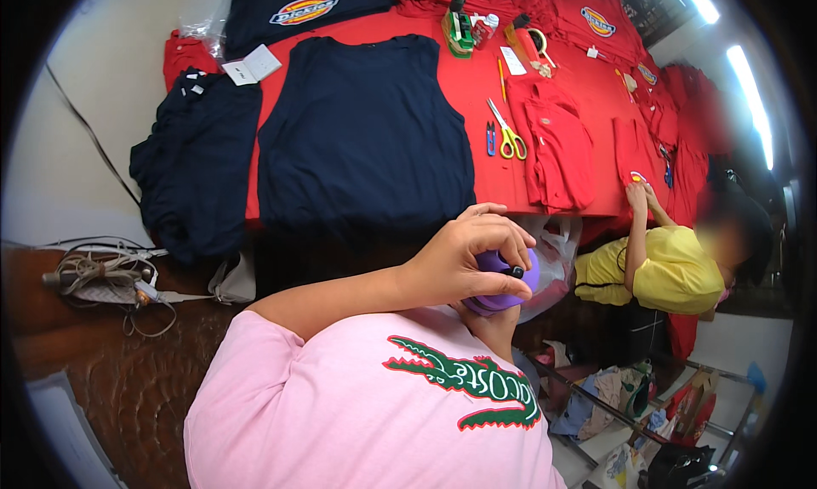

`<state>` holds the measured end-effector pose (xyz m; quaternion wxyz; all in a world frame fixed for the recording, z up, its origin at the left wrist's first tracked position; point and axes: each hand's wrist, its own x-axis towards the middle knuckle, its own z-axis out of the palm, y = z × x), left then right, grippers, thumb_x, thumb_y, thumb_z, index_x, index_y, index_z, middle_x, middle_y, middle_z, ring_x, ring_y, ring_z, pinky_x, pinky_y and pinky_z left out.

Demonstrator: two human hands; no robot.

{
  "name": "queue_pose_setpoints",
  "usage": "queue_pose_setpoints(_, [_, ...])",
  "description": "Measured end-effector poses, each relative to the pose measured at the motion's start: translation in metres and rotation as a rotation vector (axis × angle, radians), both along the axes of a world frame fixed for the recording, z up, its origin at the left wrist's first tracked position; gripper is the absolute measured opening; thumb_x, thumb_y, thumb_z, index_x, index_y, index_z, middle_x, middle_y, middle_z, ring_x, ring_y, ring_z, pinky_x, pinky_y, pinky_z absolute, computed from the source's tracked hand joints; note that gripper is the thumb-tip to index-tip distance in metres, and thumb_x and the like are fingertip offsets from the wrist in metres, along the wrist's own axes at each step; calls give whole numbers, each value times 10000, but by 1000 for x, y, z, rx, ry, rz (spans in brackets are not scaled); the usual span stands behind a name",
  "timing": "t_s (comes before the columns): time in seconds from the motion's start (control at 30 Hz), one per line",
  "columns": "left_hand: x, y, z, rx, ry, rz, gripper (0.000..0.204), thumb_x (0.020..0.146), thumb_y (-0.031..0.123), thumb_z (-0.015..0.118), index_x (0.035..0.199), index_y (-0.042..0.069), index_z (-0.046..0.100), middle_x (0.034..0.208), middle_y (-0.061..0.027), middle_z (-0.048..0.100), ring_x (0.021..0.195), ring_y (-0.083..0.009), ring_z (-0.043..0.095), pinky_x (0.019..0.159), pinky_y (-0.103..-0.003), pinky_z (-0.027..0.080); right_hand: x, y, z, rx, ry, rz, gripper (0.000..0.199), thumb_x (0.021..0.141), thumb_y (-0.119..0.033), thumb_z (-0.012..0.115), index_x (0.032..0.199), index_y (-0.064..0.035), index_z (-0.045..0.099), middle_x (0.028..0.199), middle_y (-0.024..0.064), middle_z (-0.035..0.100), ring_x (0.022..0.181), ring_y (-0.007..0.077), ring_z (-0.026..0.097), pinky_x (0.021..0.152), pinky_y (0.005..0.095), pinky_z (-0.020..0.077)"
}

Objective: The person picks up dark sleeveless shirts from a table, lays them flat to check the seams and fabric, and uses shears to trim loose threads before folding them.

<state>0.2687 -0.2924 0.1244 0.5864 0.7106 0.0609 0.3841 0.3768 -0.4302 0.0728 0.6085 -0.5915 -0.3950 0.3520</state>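
My left hand (pixel 464 255) is closed over the top of a purple bottle (pixel 502 286), fingers around its dark cap, close to my chest in a pink shirt. My right hand (pixel 494 326) grips the bottle from underneath and is mostly hidden behind it. In front of me a navy sleeveless shirt (pixel 362 136) lies flat on the red-covered table (pixel 468 80).
Yellow-handled scissors (pixel 509 136), small blue snips (pixel 490 138), a green tape dispenser (pixel 458 29) and folded red garments (pixel 557 144) lie on the table. A navy pile (pixel 196 165) hangs at its left. A person in a yellow shirt (pixel 668 272) handles red cloth at right. Cables (pixel 102 276) lie at left.
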Motion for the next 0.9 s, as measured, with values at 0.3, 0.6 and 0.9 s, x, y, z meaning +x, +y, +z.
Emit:
queue_pose_setpoints(0.3, [-49, 110, -63, -495, -185, 499, 224, 1037, 245, 698, 1098, 30, 684, 1056, -116, 759, 939, -185, 731, 871, -305, 565, 37, -32, -16, 76, -592, -39, 666, 787, -36, 878, 1362, 10, 543, 1305, 167, 639, 1142, 270, 682, 988, 363, 549])
queue_pose_setpoints(0.6, [-120, 186, -287, -440, 200, 1057, 260, 1050, 258, 691, 1068, -1, 676, 909, -68, 733, 746, -111, 698, 681, -240, 552, 39, -12, 66, 270, -553, 40, 554, 869, -25, 801, 1333, 28, 504, 1283, 268, 653, 1197, 363, 672, 1047, 442, 542])
queue_pose_setpoints(0.9, [-119, 186, -280, -426, 265, 1032, 263, 1043, 249, 703, 1043, -11, 671, 861, -53, 712, 699, -94, 677, 645, -231, 551, 47, 1, 60, 431, -669, 170, 494, 907, -56, 760, 1323, -15, 496, 1291, 259, 654, 1194, 374, 677, 1093, 519, 501])
